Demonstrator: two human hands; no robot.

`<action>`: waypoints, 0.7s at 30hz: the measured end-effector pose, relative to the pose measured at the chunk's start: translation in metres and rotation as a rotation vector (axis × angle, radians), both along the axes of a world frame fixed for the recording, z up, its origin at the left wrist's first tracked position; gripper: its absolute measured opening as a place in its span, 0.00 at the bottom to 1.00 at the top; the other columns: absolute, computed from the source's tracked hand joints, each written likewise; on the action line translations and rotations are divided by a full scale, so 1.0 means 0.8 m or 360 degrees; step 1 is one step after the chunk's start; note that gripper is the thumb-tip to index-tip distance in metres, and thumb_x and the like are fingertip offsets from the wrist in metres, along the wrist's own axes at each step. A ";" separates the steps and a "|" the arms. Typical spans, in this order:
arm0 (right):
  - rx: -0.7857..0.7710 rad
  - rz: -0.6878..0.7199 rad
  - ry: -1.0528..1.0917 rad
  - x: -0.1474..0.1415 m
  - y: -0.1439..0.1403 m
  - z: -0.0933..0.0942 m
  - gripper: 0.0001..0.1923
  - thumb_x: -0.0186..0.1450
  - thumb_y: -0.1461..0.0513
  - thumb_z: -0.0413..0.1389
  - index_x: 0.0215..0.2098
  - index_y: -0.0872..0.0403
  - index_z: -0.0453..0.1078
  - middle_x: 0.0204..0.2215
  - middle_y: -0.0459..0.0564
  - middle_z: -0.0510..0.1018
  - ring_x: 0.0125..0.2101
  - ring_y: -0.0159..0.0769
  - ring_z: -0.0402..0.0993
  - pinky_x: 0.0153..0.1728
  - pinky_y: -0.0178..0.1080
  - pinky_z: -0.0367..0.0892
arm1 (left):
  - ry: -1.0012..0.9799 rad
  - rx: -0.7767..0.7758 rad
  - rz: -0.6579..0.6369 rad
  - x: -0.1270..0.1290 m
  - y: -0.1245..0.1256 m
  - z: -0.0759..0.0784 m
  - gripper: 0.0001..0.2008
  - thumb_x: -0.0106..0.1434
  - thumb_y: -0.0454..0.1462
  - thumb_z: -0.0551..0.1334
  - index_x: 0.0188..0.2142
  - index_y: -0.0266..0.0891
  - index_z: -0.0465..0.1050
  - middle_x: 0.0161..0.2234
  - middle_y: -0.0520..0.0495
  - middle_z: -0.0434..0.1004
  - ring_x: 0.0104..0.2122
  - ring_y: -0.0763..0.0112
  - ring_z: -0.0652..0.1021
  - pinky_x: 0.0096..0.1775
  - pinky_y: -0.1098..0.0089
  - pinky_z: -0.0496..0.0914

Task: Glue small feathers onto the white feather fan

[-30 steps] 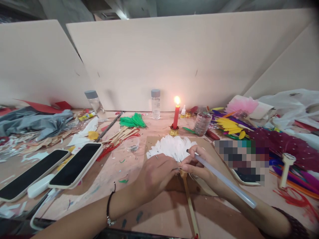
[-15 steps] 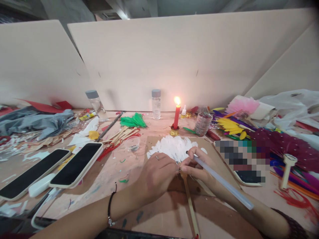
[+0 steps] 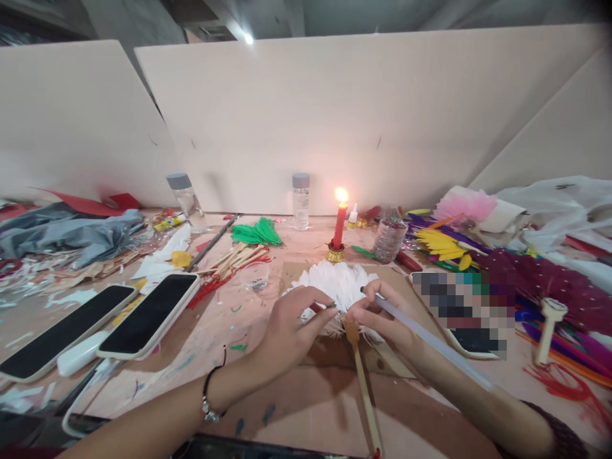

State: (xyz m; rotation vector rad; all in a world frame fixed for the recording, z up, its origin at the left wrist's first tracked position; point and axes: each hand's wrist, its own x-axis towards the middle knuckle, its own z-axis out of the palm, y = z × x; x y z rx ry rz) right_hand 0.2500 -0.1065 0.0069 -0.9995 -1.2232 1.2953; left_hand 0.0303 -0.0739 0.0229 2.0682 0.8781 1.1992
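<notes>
A white feather fan (image 3: 332, 279) with a long wooden handle (image 3: 364, 398) lies on a piece of brown cardboard (image 3: 396, 357), its handle pointing toward me. Over the fan's left side is my left hand (image 3: 291, 325), thumb and forefinger pinched around a tiny dark thing I cannot make out. A translucent glue stick (image 3: 425, 338) with a dark tip is tucked between the fingers of my right hand (image 3: 382, 312) and slants back along the forearm. The fingertips of that hand are at the top of the handle, where the feathers meet it.
Behind the fan a lit red candle (image 3: 340, 226) burns in a gold holder. Nearby stand a clear bottle (image 3: 301, 204) and a crumpled plastic bottle (image 3: 389, 236). Phones (image 3: 150, 315) lie at left and right. Green feathers (image 3: 258, 231), wooden sticks and a maroon fan (image 3: 540, 280) lie around.
My left hand has lifted slightly off the handle joint and moved left, thumb and forefinger now showing pinched. More of the fan's base shows. My right hand still holds the glue stick.
</notes>
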 end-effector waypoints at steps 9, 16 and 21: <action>-0.0021 0.0098 0.0139 0.000 0.020 0.049 0.29 0.67 0.32 0.58 0.31 0.47 0.67 0.13 0.32 0.45 0.16 0.31 0.44 0.22 0.37 0.51 | -0.0279 -0.0481 -0.0068 0.001 0.005 0.004 0.11 0.67 0.44 0.71 0.34 0.40 0.78 0.34 0.49 0.80 0.33 0.70 0.74 0.36 0.70 0.67; 0.0350 0.0053 -0.0039 0.008 0.078 0.127 0.37 0.62 0.25 0.54 0.42 0.45 0.72 0.14 0.32 0.45 0.16 0.30 0.40 0.21 0.38 0.46 | -0.0416 -0.0645 -0.0054 0.003 0.014 -0.009 0.13 0.64 0.45 0.72 0.35 0.39 0.77 0.32 0.51 0.77 0.31 0.72 0.73 0.36 0.70 0.65; 0.0662 -0.0273 -0.0011 0.014 0.131 0.166 0.35 0.62 0.25 0.53 0.37 0.44 0.60 0.17 0.35 0.54 0.17 0.32 0.56 0.22 0.39 0.60 | -0.0482 -0.0738 -0.0063 0.004 0.016 -0.007 0.12 0.61 0.43 0.73 0.32 0.38 0.76 0.30 0.52 0.75 0.31 0.72 0.72 0.34 0.71 0.63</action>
